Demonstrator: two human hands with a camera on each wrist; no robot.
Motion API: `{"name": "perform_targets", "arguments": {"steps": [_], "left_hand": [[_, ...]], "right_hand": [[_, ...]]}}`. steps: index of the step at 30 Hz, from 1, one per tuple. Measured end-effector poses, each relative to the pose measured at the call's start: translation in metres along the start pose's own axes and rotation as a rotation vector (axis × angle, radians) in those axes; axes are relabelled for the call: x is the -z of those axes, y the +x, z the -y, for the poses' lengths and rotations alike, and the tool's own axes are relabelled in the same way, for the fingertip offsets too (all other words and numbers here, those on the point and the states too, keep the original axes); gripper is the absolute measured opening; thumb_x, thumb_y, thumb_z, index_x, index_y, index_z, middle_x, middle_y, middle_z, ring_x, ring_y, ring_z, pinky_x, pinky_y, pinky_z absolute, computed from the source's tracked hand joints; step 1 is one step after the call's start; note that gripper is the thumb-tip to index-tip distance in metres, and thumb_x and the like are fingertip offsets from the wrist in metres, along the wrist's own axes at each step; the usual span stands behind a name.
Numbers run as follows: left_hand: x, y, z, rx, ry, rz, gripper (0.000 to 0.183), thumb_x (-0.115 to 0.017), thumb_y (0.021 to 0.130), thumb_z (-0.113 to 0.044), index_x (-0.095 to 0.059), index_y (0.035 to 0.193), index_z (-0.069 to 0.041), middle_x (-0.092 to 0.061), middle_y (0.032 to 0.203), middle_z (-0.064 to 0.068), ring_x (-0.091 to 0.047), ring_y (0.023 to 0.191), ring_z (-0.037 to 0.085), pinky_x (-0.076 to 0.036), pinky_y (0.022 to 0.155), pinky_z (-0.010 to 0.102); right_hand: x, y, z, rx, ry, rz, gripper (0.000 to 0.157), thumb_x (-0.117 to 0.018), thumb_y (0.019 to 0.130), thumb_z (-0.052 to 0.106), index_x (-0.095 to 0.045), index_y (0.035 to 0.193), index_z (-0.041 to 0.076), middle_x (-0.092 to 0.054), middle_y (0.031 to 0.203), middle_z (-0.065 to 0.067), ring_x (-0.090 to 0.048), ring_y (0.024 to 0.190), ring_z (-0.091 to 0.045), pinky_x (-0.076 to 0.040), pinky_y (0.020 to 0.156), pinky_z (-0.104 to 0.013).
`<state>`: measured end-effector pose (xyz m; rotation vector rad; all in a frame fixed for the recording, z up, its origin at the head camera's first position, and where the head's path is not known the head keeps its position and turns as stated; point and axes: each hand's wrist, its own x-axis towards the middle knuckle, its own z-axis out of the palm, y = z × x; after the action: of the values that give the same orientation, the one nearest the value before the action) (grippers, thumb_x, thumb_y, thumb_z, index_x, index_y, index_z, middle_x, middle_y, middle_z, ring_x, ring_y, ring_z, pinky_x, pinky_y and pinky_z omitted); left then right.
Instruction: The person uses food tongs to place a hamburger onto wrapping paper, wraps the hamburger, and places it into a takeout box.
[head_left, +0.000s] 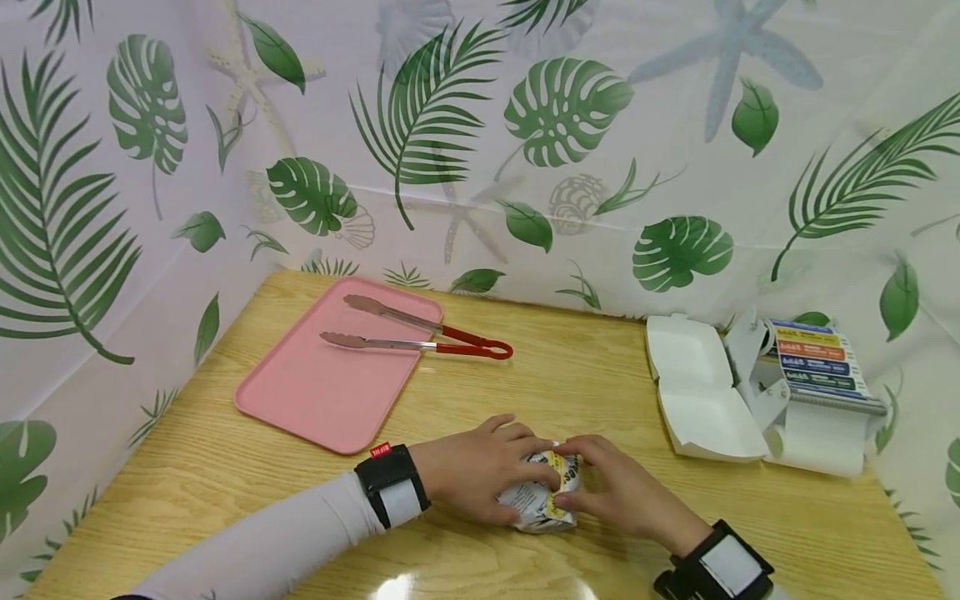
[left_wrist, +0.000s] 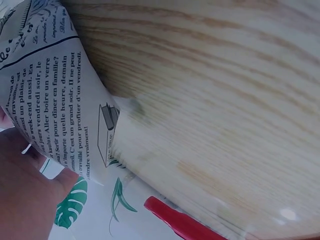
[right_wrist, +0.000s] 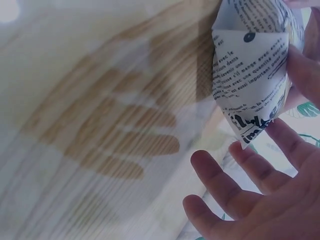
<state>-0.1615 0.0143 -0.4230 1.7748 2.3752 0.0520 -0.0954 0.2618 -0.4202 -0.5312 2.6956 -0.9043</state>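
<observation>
A small package (head_left: 534, 507) wrapped in white printed paper with a yellow patch sits on the wooden table between both hands. My left hand (head_left: 476, 468) reaches over it from the left, its fingers curled on the top and side. From the right, my right hand (head_left: 633, 492) pinches it with thumb and forefinger. Close-up in the left wrist view, the wrapper (left_wrist: 50, 100) shows rows of black text and a folded, pointed corner. The right wrist view shows folded paper (right_wrist: 252, 70) at one end, with the other right fingers (right_wrist: 227, 192) spread below it. The package's contents are hidden.
A pink tray (head_left: 315, 400) lies at the back left, with red-handled tongs (head_left: 472, 343) across it. At the right stand an opened white clamshell box (head_left: 708, 412), a paper roll (head_left: 821, 437) and a dispenser with coloured labels (head_left: 817, 358). Leaf-patterned curtain (head_left: 465, 167) borders the table.
</observation>
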Motion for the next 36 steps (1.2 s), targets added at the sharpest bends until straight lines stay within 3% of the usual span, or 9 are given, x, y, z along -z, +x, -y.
{"name": "perform_targets", "arguments": {"steps": [12,15,18,23,25,32,36], "left_hand": [[0.000,-0.003,0.002,0.048,-0.064,-0.055,0.071,-0.067,0.093,-0.057,-0.038,0.151,-0.030,-0.039,0.160,-0.004,-0.037,0.146,0.016,-0.023,0.124,0.050],[-0.001,-0.004,0.003,0.055,-0.056,-0.054,0.071,-0.067,0.092,-0.057,-0.038,0.151,-0.031,-0.040,0.159,-0.006,-0.037,0.145,0.014,-0.023,0.125,0.049],[-0.002,-0.005,0.004,0.056,-0.051,-0.051,0.071,-0.066,0.092,-0.058,-0.037,0.151,-0.031,-0.040,0.159,-0.006,-0.037,0.145,0.014,-0.023,0.125,0.049],[-0.005,-0.010,0.006,0.047,-0.070,-0.064,0.073,-0.066,0.093,-0.057,-0.035,0.153,-0.030,-0.039,0.160,-0.006,-0.036,0.146,0.016,-0.023,0.125,0.050],[-0.005,-0.013,0.007,0.041,-0.073,-0.072,0.075,-0.066,0.093,-0.057,-0.034,0.155,-0.030,-0.039,0.161,-0.005,-0.036,0.146,0.017,-0.024,0.124,0.050],[-0.007,-0.021,0.006,0.054,-0.096,-0.059,0.073,-0.063,0.095,-0.057,-0.035,0.157,-0.033,-0.036,0.163,-0.005,-0.035,0.148,0.019,-0.024,0.124,0.051],[-0.007,-0.025,0.006,0.068,-0.131,-0.048,0.071,-0.063,0.096,-0.056,-0.035,0.157,-0.035,-0.034,0.164,-0.006,-0.033,0.149,0.019,-0.022,0.125,0.051]], "right_hand": [[0.002,0.000,0.003,0.019,-0.033,-0.006,0.063,-0.072,0.092,0.049,-0.056,0.141,0.012,-0.057,0.140,-0.013,-0.059,0.123,-0.034,-0.052,0.097,-0.052],[0.006,-0.002,0.004,-0.024,-0.045,-0.023,0.064,-0.071,0.093,0.049,-0.056,0.142,0.010,-0.056,0.141,-0.014,-0.059,0.123,-0.036,-0.053,0.097,-0.054],[0.015,-0.006,0.002,-0.079,-0.153,-0.099,0.061,-0.071,0.094,0.045,-0.058,0.141,0.007,-0.057,0.140,-0.018,-0.058,0.124,-0.042,-0.051,0.097,-0.058],[0.032,-0.016,-0.014,-0.145,-0.467,-0.296,0.054,-0.076,0.092,0.032,-0.062,0.132,-0.003,-0.062,0.128,-0.025,-0.057,0.118,-0.047,-0.048,0.094,-0.062],[0.039,-0.019,-0.023,-0.183,-0.546,-0.335,0.053,-0.077,0.092,0.029,-0.063,0.128,-0.007,-0.063,0.122,-0.028,-0.057,0.113,-0.050,-0.049,0.090,-0.062],[0.055,-0.032,-0.058,-0.334,-0.604,-0.307,0.046,-0.072,0.093,0.028,-0.066,0.119,-0.010,-0.065,0.112,-0.031,-0.056,0.104,-0.053,-0.047,0.084,-0.063],[0.057,-0.040,-0.068,-0.347,-0.624,-0.301,0.034,-0.073,0.092,0.024,-0.071,0.112,-0.004,-0.067,0.107,-0.027,-0.057,0.100,-0.050,-0.048,0.079,-0.063]]}}
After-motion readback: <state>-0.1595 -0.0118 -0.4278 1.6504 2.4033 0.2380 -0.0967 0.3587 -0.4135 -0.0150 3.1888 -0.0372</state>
